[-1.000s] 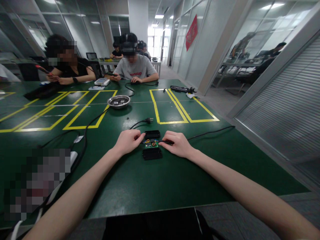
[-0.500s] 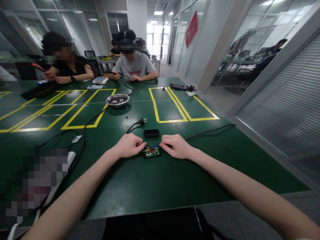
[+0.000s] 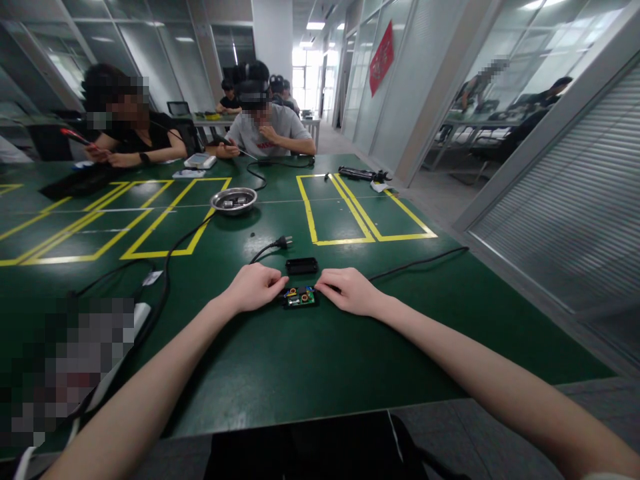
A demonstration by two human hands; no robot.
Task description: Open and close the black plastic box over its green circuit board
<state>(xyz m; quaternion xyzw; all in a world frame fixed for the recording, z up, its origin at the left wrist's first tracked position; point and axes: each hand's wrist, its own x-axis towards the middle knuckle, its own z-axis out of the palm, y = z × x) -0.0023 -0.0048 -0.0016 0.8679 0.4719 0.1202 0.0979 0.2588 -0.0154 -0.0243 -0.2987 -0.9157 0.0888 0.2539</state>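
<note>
A small green circuit board in a black case half [image 3: 299, 297] lies on the green table [image 3: 320, 360] between my hands. My left hand [image 3: 254, 287] rests on the table with fingers curled, its fingertips pinching the board's left end. My right hand [image 3: 348, 291] is curled the same way and grips the right end, where a black cable [image 3: 420, 261] leaves toward the right. The other black case half [image 3: 301, 265] lies just beyond the board, untouched. A black plug [image 3: 284, 242] on its cord lies further back.
A metal bowl [image 3: 233, 200] with small parts stands in the middle of the table among yellow tape rectangles. Two people sit at the far side with tools and a small device. A black tool [image 3: 363, 175] lies at the far right. Cables and a white power strip [image 3: 137, 315] lie left.
The board moved from between the two black case halves into the nearer half. My hands came closer to me with it, and both still pinch its ends.
</note>
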